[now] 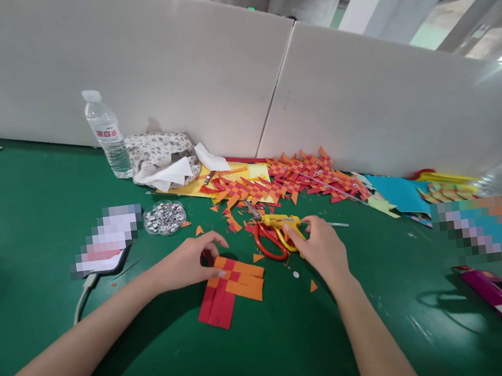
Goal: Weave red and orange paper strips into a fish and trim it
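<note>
Resting the left hand (189, 262) at the top left of the woven paper (237, 278), by the checked corner, on the green bench (175, 356) straight ahead. Touching the checks with the left thumb tip, with a wide gap between thumb and bent fingers; cannot see under the palm. Holding the yellow glue gun (278, 219) in the right hand (325, 249), fingers curled round the grip, tip pointing left and away. Cannot tell whether lifted or just lying there. Seeing red strips poking toward the body and orange strips poking right, some with little gaps.

To do well here, press the paper flat and push the strips snug before adding any glue. Lift the gun up and back first, clear of the red and yellow scissors (278, 257) right by it, so as not to drag them along. Watch the tip, maybe hot, and tuck the left fingers out of the way. Squeeze softly and use tiny dots, to stop a mess on thin paper. Brush away the orange scrap (313, 286) and the small white dot (296, 274), so as not to glue them in. Leave the paper fish pile (304, 172) at the back alone.
</note>
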The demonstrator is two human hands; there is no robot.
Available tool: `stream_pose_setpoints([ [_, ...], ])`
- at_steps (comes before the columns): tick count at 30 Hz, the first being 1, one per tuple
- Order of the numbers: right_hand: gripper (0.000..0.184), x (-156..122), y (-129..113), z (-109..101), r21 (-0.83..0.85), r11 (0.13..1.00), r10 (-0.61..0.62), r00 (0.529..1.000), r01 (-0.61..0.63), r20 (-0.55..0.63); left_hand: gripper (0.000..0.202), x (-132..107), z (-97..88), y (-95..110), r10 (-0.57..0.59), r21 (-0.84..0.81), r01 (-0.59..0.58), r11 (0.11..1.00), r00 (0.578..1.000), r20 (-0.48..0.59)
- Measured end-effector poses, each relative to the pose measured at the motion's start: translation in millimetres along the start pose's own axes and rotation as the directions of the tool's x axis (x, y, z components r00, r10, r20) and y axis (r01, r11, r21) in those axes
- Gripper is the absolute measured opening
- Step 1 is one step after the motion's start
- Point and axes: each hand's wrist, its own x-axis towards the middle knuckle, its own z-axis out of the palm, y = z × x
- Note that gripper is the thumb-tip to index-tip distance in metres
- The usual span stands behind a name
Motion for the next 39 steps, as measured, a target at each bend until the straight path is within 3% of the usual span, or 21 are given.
stream_pose_setpoints([
  [3,0.039,-6,-9,-3,0.094,0.993,-0.059,0.981,0.078,-0.184,0.034,1,-0.8,-1,0.007,-0.103,-0.007,0.995,1.0,-0.006],
  [5,0.033,-13,-19,-4,0.262,0.948,-0.124,0.967,0.183,-0.224,0.032,1,-2.2,-1,0.001,-0.203,0.001,0.979,1.0,0.009],
  [8,0.026,-27,-37,-4,0.622,0.746,-0.265,0.963,0.238,-0.051,0.028,3,-2.6,0,-0.029,-0.397,0.033,0.917,0.999,0.016],
  [11,0.046,-42,-54,-2,0.896,0.44,-0.391,0.886,-0.057,0.249,0.027,6,1.5,2,-0.113,-0.54,0.045,0.84,0.989,-0.094],
  [14,0.07,-52,-67,2,0.919,0.144,-0.378,0.838,-0.367,0.394,0.026,8,10.2,7,-0.16,-0.621,0.014,0.784,0.971,-0.18],
  [16,0.074,-56,-71,5,0.893,0.047,-0.334,0.836,-0.448,0.436,0.025,8,16.9,12,-0.158,-0.651,-0.018,0.758,0.965,-0.211],
  [19,0.07,-57,-73,9,0.891,0.045,-0.247,0.859,-0.452,0.449,0.024,6,24.9,20,-0.158,-0.681,-0.044,0.73,0.96,-0.232],
  [24,0.06,-55,-73,12,0.907,0.108,-0.203,0.885,-0.406,0.42,0.03,6,29.0,20,-0.176,-0.703,0.027,0.71,0.974,-0.141],
  [32,0.065,-42,-62,8,0.909,0.243,-0.123,0.919,-0.339,0.375,0.027,9,19.3,12,-0.276,-0.734,-0.019,0.679,0.92,-0.279],
  [35,0.061,-38,-57,6,0.918,0.223,-0.068,0.934,-0.327,0.35,0.026,9,11.5,9,-0.299,-0.717,-0.057,0.695,0.884,-0.359],
  [39,0.06,-36,-54,4,0.937,0.124,-0.028,0.943,-0.326,0.331,0.025,10,2.5,3,-0.343,-0.73,-0.116,0.673,0.826,-0.448],
])
